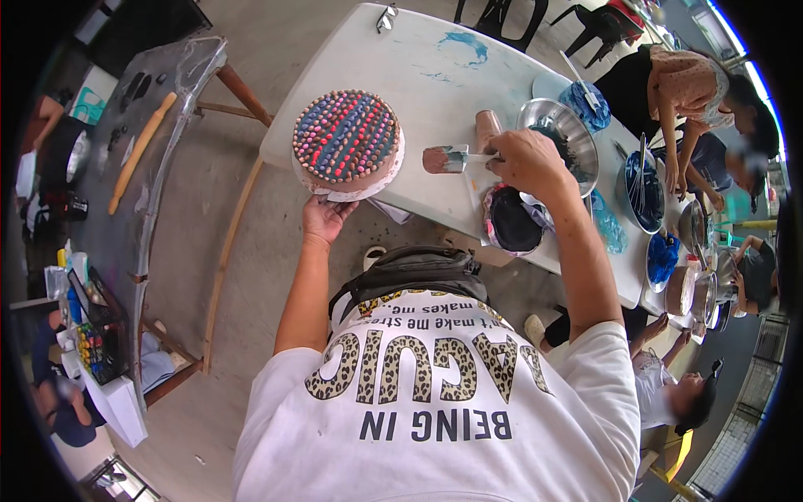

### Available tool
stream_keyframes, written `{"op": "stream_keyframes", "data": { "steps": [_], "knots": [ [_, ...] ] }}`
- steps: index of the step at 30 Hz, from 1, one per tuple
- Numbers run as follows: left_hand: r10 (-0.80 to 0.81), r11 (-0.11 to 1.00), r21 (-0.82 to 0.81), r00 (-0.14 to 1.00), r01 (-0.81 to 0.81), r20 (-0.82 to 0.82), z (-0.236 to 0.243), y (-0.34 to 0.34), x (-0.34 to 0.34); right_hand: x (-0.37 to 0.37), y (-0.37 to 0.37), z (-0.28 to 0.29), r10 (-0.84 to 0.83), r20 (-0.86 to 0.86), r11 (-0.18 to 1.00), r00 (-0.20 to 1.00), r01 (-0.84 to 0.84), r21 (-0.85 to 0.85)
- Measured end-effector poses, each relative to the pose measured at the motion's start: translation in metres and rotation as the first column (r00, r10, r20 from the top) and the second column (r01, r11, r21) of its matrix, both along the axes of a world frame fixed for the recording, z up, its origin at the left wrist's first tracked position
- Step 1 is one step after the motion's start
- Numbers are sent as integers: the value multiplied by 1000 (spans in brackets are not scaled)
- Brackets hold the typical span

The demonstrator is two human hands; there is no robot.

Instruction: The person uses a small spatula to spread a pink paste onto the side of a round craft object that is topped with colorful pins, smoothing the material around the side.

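Observation:
A round cake [347,138] has brown sides and a top covered with rows of small dots in pink, red, brown and dark blue. It rests on a pale cake board [393,177] by the table's near left corner. My left hand [328,219] holds the board's near edge from below, its fingers partly hidden under it. In my right hand [530,161] is a spatula [445,160], its blade smeared with brown and blue-grey frosting and pointing at the cake without touching it. A brown-smeared cup [487,125] stands just behind that hand.
Right of the cake, the white table [351,63] bears a metal mixing bowl [590,142], a dark round container [514,219] and a blue-stained bowl with a whisk [642,192]. Eyeglasses [386,18] lie at its far edge. Other people work along the right. A rolling pin [142,155] lies on the left table.

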State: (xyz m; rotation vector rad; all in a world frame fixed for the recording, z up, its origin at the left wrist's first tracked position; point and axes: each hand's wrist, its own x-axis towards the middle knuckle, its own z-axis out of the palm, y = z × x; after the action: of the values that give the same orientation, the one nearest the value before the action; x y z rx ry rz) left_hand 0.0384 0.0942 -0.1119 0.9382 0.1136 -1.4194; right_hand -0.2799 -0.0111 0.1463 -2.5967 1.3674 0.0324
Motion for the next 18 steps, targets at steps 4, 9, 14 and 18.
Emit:
{"op": "stream_keyframes", "data": {
  "steps": [4,9,14,18],
  "knots": [
    [-80,997,17,993,79,92,-20,1,12,-34,20,-65,-107,263,993,959,89,79],
    [-77,997,20,988,75,137,-30,4,16,-44,55,-129,-418,549,890,724,205,407],
    [-37,997,78,987,25,159,-25,5,6,-31,79,-190,-667,566,596,484,-109,795],
    [-76,994,88,984,62,161,-12,5,-10,-22,84,-206,-780,506,363,369,-392,845]
  ]
}}
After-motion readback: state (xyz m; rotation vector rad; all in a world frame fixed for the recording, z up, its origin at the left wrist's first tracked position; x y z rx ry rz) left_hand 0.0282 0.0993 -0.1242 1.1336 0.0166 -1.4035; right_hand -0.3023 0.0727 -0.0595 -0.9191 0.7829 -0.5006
